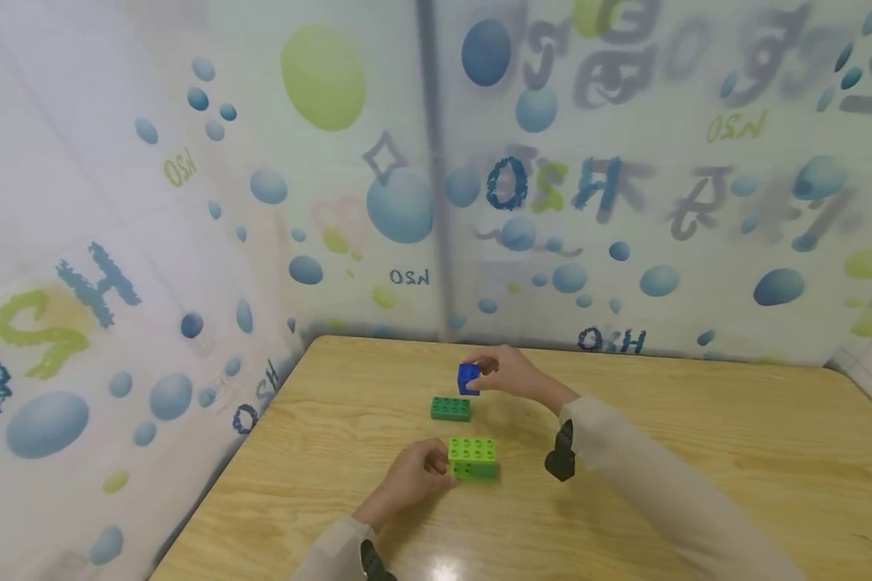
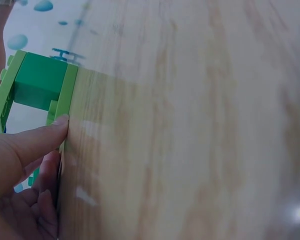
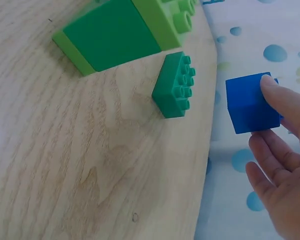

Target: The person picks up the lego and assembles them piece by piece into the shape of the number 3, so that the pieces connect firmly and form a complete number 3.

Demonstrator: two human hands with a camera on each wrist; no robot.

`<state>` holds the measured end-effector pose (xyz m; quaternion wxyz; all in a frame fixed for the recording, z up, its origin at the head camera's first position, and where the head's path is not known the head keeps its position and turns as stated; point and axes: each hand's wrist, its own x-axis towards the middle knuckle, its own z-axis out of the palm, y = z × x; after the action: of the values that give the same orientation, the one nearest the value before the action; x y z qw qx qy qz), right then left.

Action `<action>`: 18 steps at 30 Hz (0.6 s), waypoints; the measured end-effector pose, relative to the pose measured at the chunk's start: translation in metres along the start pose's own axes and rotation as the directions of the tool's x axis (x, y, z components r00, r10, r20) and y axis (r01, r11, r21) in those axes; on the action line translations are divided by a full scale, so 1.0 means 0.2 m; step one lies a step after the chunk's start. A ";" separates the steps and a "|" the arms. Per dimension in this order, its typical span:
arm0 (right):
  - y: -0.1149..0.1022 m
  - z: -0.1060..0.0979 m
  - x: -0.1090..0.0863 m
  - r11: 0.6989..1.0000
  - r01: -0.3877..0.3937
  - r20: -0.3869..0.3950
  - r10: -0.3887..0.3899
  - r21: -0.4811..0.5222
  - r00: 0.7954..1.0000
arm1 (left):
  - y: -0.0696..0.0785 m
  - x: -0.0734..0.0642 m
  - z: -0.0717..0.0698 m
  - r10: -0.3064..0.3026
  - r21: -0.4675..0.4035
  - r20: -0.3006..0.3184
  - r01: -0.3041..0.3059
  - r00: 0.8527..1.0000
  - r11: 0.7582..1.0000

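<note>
In the head view my left hand (image 1: 412, 473) is at the left end of a small built stack of toy building bricks (image 1: 472, 449). The stack has a lime green plate on top, a darker green block (image 2: 40, 81) in the middle and a lime green base (image 2: 66, 92). My left thumb (image 2: 45, 140) presses the edge of the base, with the fingers bent behind it. Farther back, my right hand (image 1: 514, 374) pinches a blue toy brick (image 3: 251, 103) between thumb and fingers, raised over the table. A loose green studded brick (image 3: 172, 86) lies between the two hands.
The pale wooden table (image 1: 668, 452) runs back to a wall (image 1: 625, 234) printed with bubbles and lettering. Another printed wall (image 1: 131, 266) stands along the table's left side. Dark bands (image 1: 561, 452) circle both wrists over light sleeves.
</note>
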<state>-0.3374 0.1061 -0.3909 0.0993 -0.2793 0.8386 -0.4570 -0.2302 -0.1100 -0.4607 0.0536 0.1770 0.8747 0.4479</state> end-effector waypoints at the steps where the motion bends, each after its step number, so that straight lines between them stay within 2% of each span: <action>1: 0.00 0.00 -0.01 1.000 0.007 0.001 -0.007 -0.002 1.000 | 0.00 0.00 0.00 -0.002 -0.002 0.002 0.002 1.000 1.000; 12: -0.07 0.03 -0.10 0.997 0.079 -0.022 -0.080 -0.024 0.997 | 0.02 0.00 -0.01 -0.036 0.004 0.031 0.036 0.999 0.999; 18: -0.09 0.05 -0.17 0.995 0.090 -0.035 -0.092 -0.044 0.995 | 0.02 0.00 -0.01 -0.034 0.009 0.031 0.033 0.999 0.999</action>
<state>-0.2986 0.1106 -0.3853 0.0569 -0.3107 0.8363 -0.4481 -0.2299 -0.1096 -0.4562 0.0737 0.1694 0.8785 0.4405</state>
